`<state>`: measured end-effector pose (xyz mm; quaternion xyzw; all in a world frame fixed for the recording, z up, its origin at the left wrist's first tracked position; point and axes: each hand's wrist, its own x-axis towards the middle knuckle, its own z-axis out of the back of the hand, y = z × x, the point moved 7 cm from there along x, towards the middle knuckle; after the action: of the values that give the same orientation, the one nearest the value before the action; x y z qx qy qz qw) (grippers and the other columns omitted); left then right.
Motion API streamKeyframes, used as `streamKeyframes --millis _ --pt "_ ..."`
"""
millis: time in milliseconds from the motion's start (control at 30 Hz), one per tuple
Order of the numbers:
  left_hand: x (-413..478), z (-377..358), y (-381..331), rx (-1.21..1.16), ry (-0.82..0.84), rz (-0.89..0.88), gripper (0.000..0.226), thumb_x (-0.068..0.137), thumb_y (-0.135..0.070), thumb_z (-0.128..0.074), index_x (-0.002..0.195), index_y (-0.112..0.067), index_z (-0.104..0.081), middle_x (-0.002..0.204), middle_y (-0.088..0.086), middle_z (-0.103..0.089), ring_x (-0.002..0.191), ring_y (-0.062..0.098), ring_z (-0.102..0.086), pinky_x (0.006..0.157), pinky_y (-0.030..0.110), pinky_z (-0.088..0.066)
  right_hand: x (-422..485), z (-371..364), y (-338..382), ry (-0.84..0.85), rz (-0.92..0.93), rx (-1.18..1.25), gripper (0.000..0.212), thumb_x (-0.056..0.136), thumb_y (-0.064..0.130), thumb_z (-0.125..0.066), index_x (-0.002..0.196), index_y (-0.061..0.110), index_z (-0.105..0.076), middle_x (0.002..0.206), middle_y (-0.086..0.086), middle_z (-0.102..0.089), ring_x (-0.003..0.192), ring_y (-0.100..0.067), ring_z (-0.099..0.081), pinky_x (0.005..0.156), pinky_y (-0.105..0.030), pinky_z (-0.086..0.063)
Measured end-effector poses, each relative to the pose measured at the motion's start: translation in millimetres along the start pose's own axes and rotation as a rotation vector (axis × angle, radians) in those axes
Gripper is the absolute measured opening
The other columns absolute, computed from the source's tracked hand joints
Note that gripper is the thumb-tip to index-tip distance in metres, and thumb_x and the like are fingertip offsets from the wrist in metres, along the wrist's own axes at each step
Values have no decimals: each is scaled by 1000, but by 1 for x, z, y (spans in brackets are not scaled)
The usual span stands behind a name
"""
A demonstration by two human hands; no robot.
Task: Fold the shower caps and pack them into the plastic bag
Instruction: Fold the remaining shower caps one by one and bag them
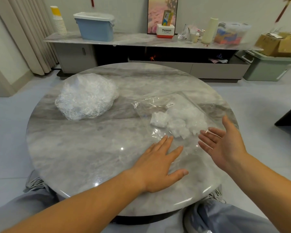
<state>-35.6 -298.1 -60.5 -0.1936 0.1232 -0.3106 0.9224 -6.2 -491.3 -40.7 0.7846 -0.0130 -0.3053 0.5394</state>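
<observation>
plastic bag [160, 105] under left hand [160, 167], beside right hand [225, 145]

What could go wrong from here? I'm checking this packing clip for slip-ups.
The plastic bag lies flat under the left hand; folded caps inside may spill if it is lifted by the wrong end. The loose caps pile sits far left, so folds could spring open while being carried across.

Soft even light, warped blurry edges
</observation>
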Motion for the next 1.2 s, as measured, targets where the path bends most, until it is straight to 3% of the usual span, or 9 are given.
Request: streamKeyframes --millis 100,233,400,600,733,833,933,1067,1200 --pt "-5 8 3 -172 -62 -39 62 97 -65 -40 153 -39 -34 167 -11 14 147 -1 27 125 31 2 -16 3 11 -75 90 -223 48 100 54 -50 90 9 -62 90 -11 -68 80 -25 -66 71 -38 -53" --pt "-24 32 28 -346 -193 78 48 100 -59 -41 137 -31 -53 166 -10 -16 152 -2 2 122 25 -10 -45 -45 20 100 298 -418 40 104 38 -50 81 7 -62 67 -9 -65 61 -24 -60 58 -35 -49" --pt "-60 65 111 -185 -294 423 53 103 -52 -41 146 -23 -46 161 0 -31 149 15 -25 117 25 -19 -75 -125 -21 509 448 -776 31 102 38 -55 92 15 -71 86 0 -75 82 -16 -69 78 -36 -57" --pt "-85 91 189 110 -240 615 58 103 -56 -32 152 -25 -40 169 7 -1 155 22 5 123 37 -1 -75 -179 -89 802 653 -1407 54 94 68 -36 112 29 -68 118 13 -62 122 -14 -52 107 -35 -41" --pt "-76 99 218 165 -211 634 60 103 -59 -25 146 -23 -47 168 8 11 154 22 15 123 41 6 -55 -186 -112 776 647 -1587 53 99 62 -35 132 29 -61 151 4 -45 150 -13 -20 120 -34 -23" --pt "-70 98 235 198 -198 675 67 102 -62 -21 151 -20 -40 169 7 8 155 23 10 123 45 0 -52 -186 -113 756 671 -1648 46 102 56 -38 126 26 -64 147 3 -47 148 -16 -22 118 -29 -22" --pt "-67 94 244 214 -215 705 71 102 -61 -22 153 -14 -35 167 5 -11 153 24 -5 120 45 -10 -51 -185 -110 748 673 -1682 45 103 53 -39 128 24 -63 147 2 -46 146 -17 -24 116 -28 -22" --pt "-64 89 232 277 -272 634 57 102 -57 -27 134 -15 -49 142 1 -43 137 21 -30 111 40 -23 -51 -186 -109 765 673 -1700 45 104 54 -38 129 25 -63 150 2 -44 146 -17 -24 118 -33 -24" --pt "-69 80 216 255 -260 577 50 102 -55 -30 131 -19 -51 142 0 -44 138 22 -32 112 40 -24 -49 -183 -107 764 653 -1673 44 104 52 -38 123 24 -66 144 4 -49 144 -17 -28 116 -34 -26"
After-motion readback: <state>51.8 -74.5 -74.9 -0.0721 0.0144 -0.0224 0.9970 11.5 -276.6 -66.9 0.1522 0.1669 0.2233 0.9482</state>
